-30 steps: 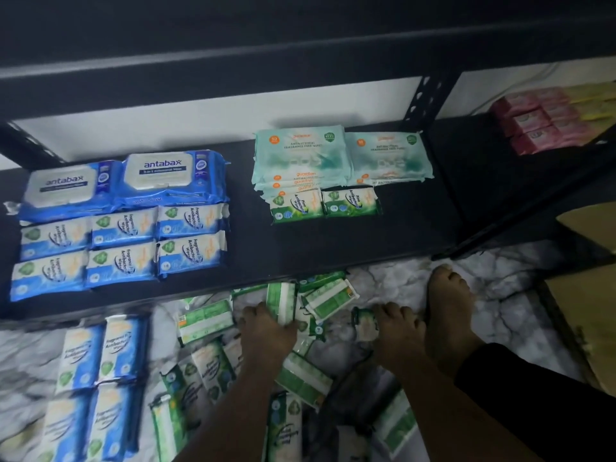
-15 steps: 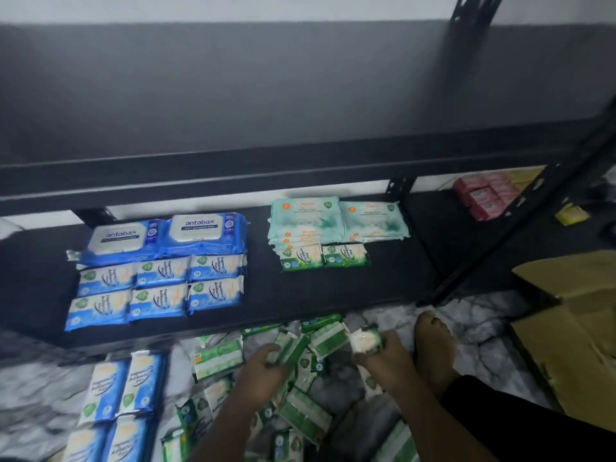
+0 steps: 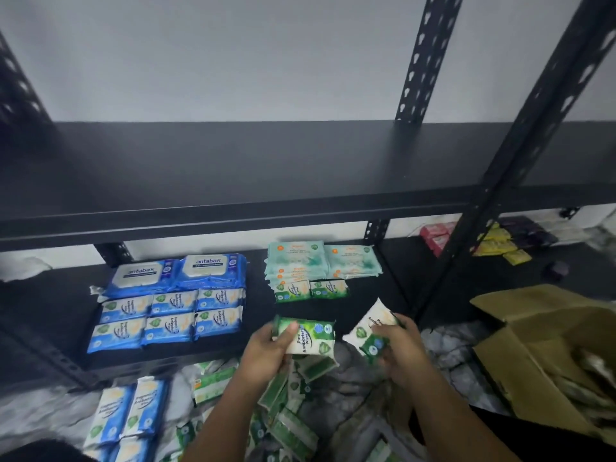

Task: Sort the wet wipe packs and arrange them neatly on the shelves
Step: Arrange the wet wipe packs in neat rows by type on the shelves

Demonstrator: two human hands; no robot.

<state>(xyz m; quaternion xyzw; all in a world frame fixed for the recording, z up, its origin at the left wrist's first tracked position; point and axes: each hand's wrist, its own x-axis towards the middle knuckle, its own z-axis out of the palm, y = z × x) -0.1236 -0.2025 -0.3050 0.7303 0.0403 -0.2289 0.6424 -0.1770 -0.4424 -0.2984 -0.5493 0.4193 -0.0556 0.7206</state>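
My left hand (image 3: 266, 353) grips a stack of small green wipe packs (image 3: 308, 336), label up, just above the floor pile. My right hand (image 3: 398, 351) holds another green and white wipe pack (image 3: 371, 330), tilted. Both are lifted in front of the lower shelf (image 3: 260, 315). On that shelf lie two big blue Antabax packs (image 3: 176, 273), several small blue packs (image 3: 170, 316), pale teal packs (image 3: 320, 261) and two small green packs (image 3: 310, 290). More green packs (image 3: 290, 425) lie loose on the marble floor below my hands.
An upper black shelf (image 3: 266, 168) spans the view with nothing on it. Black slotted uprights (image 3: 520, 128) stand at the right. Blue packs (image 3: 130, 415) lie on the floor at left. An open cardboard box (image 3: 546, 355) sits at right. Pink packs (image 3: 436, 235) and yellow packs (image 3: 500, 245) lie far right.
Both hands have risen from the floor pile, each with green packs. The camera has tilted up, so the upper shelf and wall now fill the top.
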